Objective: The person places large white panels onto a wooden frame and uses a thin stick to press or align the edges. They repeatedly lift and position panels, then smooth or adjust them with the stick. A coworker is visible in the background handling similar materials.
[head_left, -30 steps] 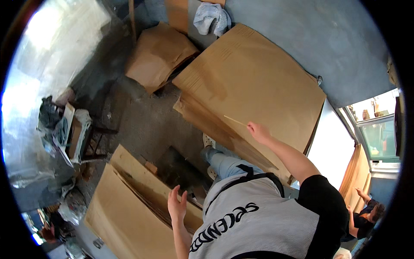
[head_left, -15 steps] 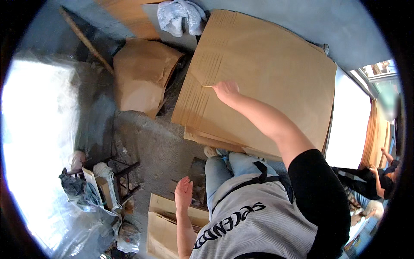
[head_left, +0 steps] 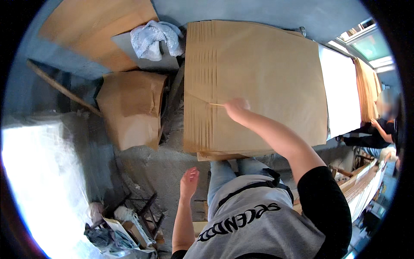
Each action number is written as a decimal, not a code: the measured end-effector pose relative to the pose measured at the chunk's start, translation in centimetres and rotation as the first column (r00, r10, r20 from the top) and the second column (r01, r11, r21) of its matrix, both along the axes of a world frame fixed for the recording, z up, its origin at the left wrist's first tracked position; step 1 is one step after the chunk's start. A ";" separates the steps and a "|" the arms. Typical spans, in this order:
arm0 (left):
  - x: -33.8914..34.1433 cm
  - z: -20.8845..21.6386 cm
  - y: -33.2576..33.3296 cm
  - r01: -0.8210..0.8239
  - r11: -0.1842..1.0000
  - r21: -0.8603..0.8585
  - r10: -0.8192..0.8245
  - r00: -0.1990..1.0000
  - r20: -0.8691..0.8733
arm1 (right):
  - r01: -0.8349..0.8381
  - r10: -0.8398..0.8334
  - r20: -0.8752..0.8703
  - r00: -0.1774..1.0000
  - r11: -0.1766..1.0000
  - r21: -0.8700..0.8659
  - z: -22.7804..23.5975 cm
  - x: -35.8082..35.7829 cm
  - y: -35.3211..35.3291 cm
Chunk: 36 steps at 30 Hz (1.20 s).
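Note:
A large stack of brown paper sheets (head_left: 267, 73) lies before me, its left edges fanned into several narrow steps. My right hand (head_left: 237, 108) is over the sheets, closed on a thin pale stick (head_left: 217, 104). The stick points left, and its tip is at the fanned edges. Whether the tip presses on the paper I cannot tell. My left hand (head_left: 189, 179) hangs below the stack's near left corner, apart from it. Its fingers are loosely bent, with nothing seen in them.
Folded brown paper (head_left: 131, 110) stands on the left, near a wooden pole (head_left: 64, 88). A pale cloth (head_left: 156, 39) rests beyond it. White sheets (head_left: 340, 88) lie right of the stack. At far right is another person (head_left: 383, 129). A dark metal stool (head_left: 148, 213) and bags stand lower left.
My view has turned, so the stack appears more upright. The fanned steps now show along more of the left edge. My right hand still holds the stick; my left hand is slightly nearer the stack.

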State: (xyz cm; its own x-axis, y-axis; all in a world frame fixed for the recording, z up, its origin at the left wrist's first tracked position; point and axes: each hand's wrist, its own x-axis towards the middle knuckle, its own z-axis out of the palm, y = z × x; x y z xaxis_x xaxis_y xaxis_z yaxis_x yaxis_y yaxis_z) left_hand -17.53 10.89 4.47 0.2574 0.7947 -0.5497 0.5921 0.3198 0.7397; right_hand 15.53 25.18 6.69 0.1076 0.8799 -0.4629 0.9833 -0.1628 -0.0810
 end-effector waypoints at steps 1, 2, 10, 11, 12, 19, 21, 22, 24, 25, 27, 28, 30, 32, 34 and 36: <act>-0.8 -0.1 1.3 -0.046 0.998 0.032 0.045 0.998 0.038 | 0.086 -0.086 0.005 0.996 0.996 0.005 -1.0 0.5 -0.7; -2.2 -1.3 1.5 -0.070 0.998 0.005 0.069 0.997 0.026 | 0.071 -0.070 0.023 0.997 0.997 -0.025 -0.5 0.4 -0.7; -1.7 -4.7 4.9 0.015 0.988 -0.156 0.020 0.975 0.220 | 0.252 -0.252 -0.009 0.968 0.967 0.030 -0.1 -0.1 0.4; -1.4 -4.2 5.5 -0.008 0.981 -0.195 0.060 0.962 0.266 | 0.319 -0.314 -0.062 0.947 0.943 0.097 -1.0 0.7 -0.5; -1.3 -4.5 5.9 -0.001 0.977 -0.215 0.058 0.964 0.258 | 0.334 -0.329 -0.063 0.942 0.939 0.086 -0.7 1.1 -0.9; 5.4 -3.9 10.2 0.452 0.892 -0.009 -0.452 0.891 0.042 | 0.547 -0.525 -0.215 0.823 0.836 0.049 -3.5 3.1 -0.7; 7.8 -4.0 10.7 0.600 0.788 0.139 -0.608 0.794 0.021 | 0.602 -0.561 -0.280 0.779 0.794 0.084 -5.5 4.8 -1.3; 8.8 -4.3 10.6 0.647 0.723 0.242 -0.669 0.743 0.011 | 0.587 -0.542 -0.269 0.796 0.800 0.127 -5.8 5.7 -1.4; 9.4 -5.7 9.5 0.730 0.574 0.371 -0.760 0.643 -0.091 | 0.526 -0.500 -0.202 0.842 0.843 0.109 -4.8 5.4 -1.7; 9.3 -6.5 8.7 0.769 0.502 0.396 -0.779 0.601 -0.180 | 0.472 -0.460 -0.153 0.875 0.880 0.049 -1.8 4.5 -1.1; 9.5 -6.3 8.3 0.824 0.385 0.415 -0.804 0.520 -0.287 | 0.468 -0.452 -0.172 0.875 0.881 0.066 -1.7 4.3 -2.3; 9.6 -6.4 8.6 0.838 0.355 0.415 -0.812 0.496 -0.308 | 0.510 -0.470 -0.241 0.849 0.849 0.142 -4.2 4.8 -3.6; 9.8 -6.1 9.1 0.824 0.452 0.340 -0.828 0.530 -0.184 | 0.556 -0.492 -0.301 0.817 0.811 0.182 -5.1 4.6 -5.1; 10.6 -5.2 10.7 0.690 0.718 0.096 -0.694 0.719 0.023 | 0.565 -0.515 -0.273 0.812 0.812 0.148 -1.9 4.9 -4.6; 11.1 -6.2 12.3 0.378 0.925 -0.035 -0.369 0.917 0.152 | 0.625 -0.547 -0.372 0.750 0.770 0.128 -1.2 4.6 -5.9; 11.6 -8.6 13.3 0.079 0.993 -0.085 -0.045 0.939 0.340 | 0.700 -0.596 -0.449 0.666 0.708 0.097 -1.1 4.8 -7.6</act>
State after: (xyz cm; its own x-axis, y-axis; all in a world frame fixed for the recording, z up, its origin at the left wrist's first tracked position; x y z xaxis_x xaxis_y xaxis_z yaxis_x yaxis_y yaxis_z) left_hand -5.95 24.18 -4.16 0.4878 0.7191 -0.4950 0.3344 0.3698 0.8668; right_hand 20.29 17.63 5.59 0.5672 0.7339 -0.3738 0.5196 -0.6710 -0.5290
